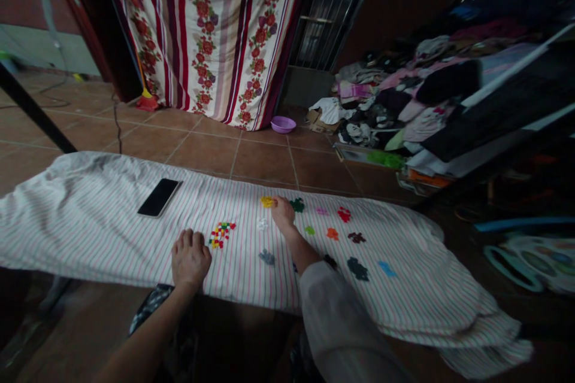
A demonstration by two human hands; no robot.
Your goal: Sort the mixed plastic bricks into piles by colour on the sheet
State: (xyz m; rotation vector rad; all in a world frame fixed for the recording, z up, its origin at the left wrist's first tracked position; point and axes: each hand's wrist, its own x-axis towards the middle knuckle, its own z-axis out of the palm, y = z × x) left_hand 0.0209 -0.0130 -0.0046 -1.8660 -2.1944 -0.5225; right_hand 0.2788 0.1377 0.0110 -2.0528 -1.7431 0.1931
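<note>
On a striped cloth [188,185], my left hand [191,256] lies flat with its fingers slightly apart, holding nothing. Just right of it sits a patch of small pieces [220,234] in red, yellow, green and white. My right hand [283,213] is closed in a pinch at the right edge of a yellow pile [266,201]; whatever its fingertips hold is too small to make out. The dark green pile [297,204] is just beyond that hand. A white pile [262,224] and a grey pile [266,257] lie nearer to me.
Pink [321,211], red [344,213], orange [332,233], dark brown [356,237] and blue [387,268] piles spread to the right. A phone [159,197] rests at the left. Beyond the cloth are a purple basin [283,125] and heaped clothes [395,96].
</note>
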